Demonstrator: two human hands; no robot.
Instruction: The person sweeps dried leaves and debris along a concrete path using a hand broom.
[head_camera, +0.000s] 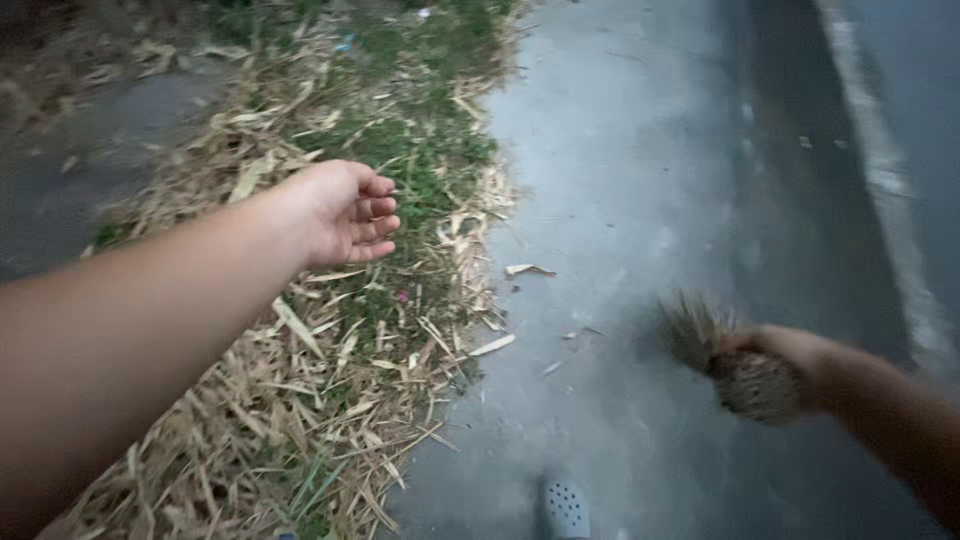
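At lower right, the right hand (790, 362) grips a bundled broom (725, 362) best kept low over pavement (640, 200); the left hand (345, 212) hangs half-curled, empty, over dry leaves (300, 400) at centre left.

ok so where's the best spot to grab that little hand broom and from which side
Grip the bound bundle end of the hand broom, where the right hand already wraps it. The stalks are tied tight into a thick stub there, while the bristles fan out loose toward the left. Probably best to come from the right, behind the stub.
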